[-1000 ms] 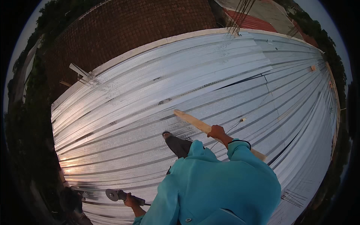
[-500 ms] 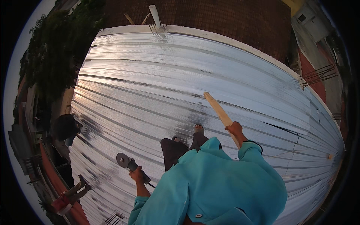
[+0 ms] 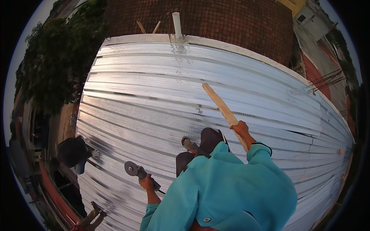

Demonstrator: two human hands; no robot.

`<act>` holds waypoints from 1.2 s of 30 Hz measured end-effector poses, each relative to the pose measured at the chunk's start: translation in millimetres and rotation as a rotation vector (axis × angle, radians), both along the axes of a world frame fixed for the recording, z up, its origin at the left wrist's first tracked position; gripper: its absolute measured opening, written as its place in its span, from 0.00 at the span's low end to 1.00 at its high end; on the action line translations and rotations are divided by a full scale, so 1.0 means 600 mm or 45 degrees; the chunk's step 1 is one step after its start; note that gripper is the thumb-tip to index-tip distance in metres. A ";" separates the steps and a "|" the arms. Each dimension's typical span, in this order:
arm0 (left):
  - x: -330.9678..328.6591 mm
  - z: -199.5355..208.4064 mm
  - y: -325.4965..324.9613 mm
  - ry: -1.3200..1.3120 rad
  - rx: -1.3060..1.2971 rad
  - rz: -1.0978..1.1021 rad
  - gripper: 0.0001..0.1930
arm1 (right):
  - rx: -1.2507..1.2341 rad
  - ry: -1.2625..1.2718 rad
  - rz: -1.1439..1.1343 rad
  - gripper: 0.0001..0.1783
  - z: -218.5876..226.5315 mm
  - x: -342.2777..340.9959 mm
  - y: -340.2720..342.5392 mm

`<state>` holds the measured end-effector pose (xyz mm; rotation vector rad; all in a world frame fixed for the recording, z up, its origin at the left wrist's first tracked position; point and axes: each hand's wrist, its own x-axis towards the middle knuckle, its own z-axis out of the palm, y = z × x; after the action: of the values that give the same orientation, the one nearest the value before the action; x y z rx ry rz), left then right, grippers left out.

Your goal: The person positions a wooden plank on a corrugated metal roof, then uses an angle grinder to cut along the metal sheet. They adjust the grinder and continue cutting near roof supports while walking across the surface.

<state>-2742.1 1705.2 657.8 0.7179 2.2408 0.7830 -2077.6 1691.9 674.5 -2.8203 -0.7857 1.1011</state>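
Two closed grips: the left hand wraps the angle grinder behind its disc, presumably for safe clearance; the right hand clasps the wooden plank partway along, likely for balance. Both are held over ribbed metal sheeting.

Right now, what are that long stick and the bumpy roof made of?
The long stick looks like bare wood: pale tan, matte. The ridged roof seems to be metal sheet, probably unpainted: silvery, with light gleaming off it.
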 end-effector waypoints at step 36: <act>-0.373 -0.082 0.880 -0.043 -0.363 -0.464 0.22 | -0.070 -0.054 -0.492 0.39 0.036 -0.622 0.539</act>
<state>-2965.9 2233.3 608.5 0.9256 2.0498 0.2897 -2450.8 2015.1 696.0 -2.8728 -0.1944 1.0143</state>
